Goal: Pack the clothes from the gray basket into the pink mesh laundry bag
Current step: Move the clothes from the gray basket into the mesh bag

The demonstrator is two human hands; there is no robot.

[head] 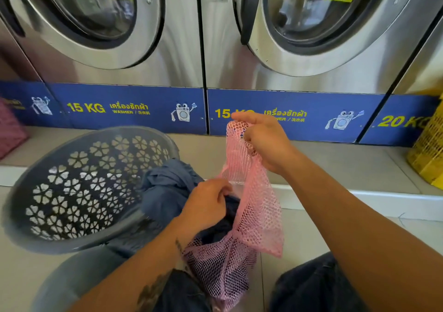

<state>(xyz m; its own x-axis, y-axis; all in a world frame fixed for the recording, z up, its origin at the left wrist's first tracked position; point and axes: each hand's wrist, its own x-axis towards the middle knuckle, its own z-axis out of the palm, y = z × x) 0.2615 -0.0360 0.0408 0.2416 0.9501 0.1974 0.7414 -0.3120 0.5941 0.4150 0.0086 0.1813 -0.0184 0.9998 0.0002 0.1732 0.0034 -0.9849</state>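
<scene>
The right hand (262, 141) is pinching the pink mesh bag (249, 206) by its top edge, so the bag is hanging lengthwise below that grip, mouth upward. The left hand (206, 204) is gripping dark clothes (230, 218) at the opening, with the gray basket (72, 187) tipped on its side to its left.

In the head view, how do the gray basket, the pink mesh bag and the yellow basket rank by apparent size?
1. gray basket, clearly largest.
2. pink mesh bag.
3. yellow basket, but it is cut by the right edge and farther away, so its rank is unsure.
</scene>
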